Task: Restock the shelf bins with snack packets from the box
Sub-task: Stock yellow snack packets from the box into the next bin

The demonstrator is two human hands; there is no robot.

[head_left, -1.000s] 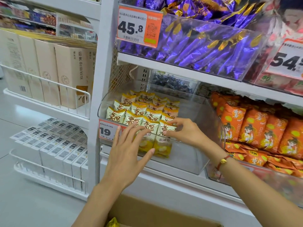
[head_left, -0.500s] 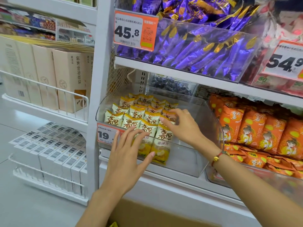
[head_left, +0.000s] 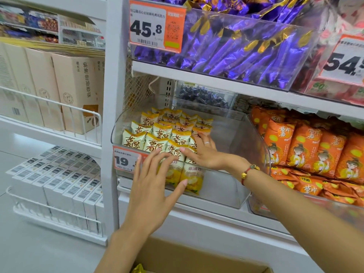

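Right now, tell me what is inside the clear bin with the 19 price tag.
The clear bin holds rows of upright yellow snack packets on its left side; the right side shows none. The right hand and left hand cover some front packets.

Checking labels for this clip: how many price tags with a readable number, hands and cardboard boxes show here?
Price tags with a readable number: 3 (45.8, 54, 19)
Hands: 2 (left hand, right hand)
Cardboard box: 1
Total: 6
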